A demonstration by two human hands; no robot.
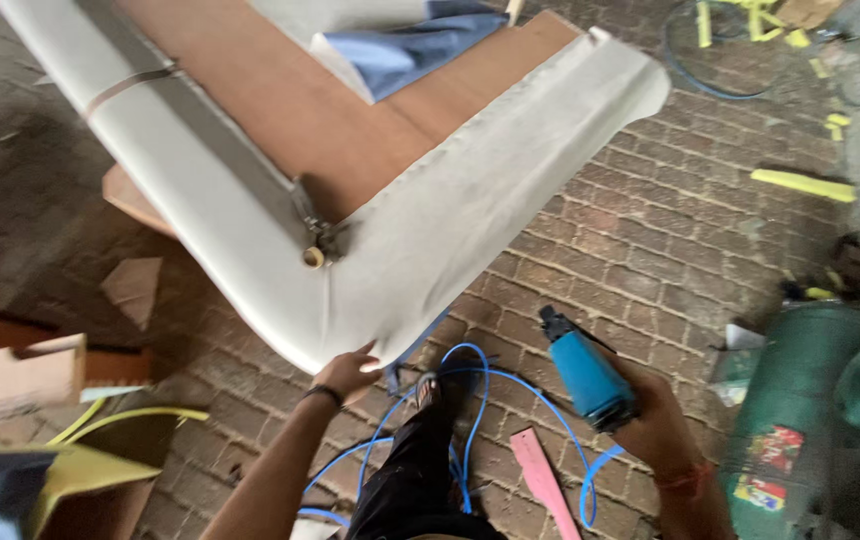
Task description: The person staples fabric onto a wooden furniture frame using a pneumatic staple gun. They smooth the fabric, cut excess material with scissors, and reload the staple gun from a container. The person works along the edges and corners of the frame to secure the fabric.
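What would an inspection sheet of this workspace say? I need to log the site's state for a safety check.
Surface: brick-paved floor, dusty, used as work area.
Job's things: grey fabric-covered L-shaped frame on brown board; blue pneumatic tool.
Clutter: yellow foam strips, pink strip, cardboard pieces.
Grippers: left hand touches the fabric's corner edge; right hand grips the tool.
Cables: blue air hose looped on the floor around the person's foot.
Surroundings: green tank at right.
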